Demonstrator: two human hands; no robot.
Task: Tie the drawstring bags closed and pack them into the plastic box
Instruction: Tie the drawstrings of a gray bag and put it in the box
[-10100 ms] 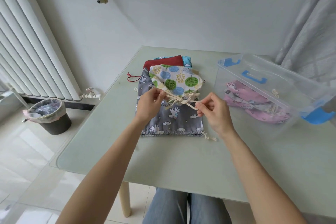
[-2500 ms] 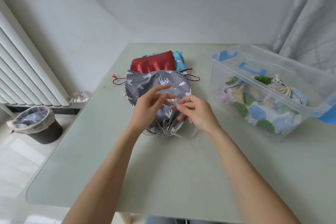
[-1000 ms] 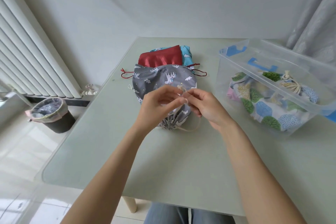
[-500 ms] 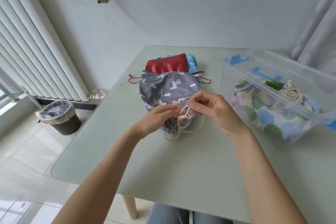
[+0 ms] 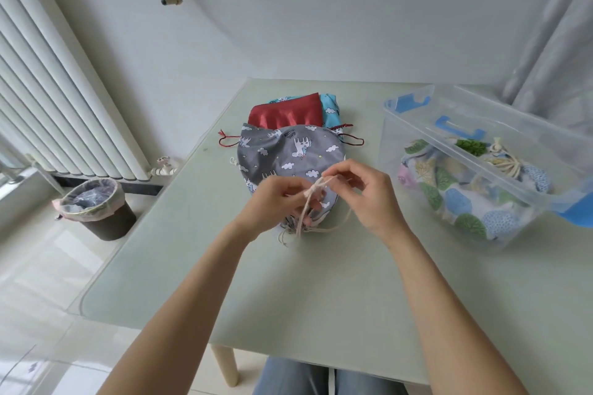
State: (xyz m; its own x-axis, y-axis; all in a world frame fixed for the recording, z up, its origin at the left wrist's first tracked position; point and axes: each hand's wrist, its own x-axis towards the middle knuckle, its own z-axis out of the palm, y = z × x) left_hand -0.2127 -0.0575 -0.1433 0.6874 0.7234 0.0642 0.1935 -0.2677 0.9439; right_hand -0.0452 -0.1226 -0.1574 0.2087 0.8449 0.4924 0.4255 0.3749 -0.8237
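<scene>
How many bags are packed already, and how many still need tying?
Done: the tied tree-print bag lies in the clear plastic box, on something pink. In hand: the left hand and right hand hold the cream cord of the grey cat-print bag. Left: the red satin bag and blue cloud-print bag.

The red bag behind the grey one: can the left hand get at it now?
Probably not at once: the left hand pinches the cord of the grey bag. Once released, the red bag lies uncovered just beyond.
</scene>
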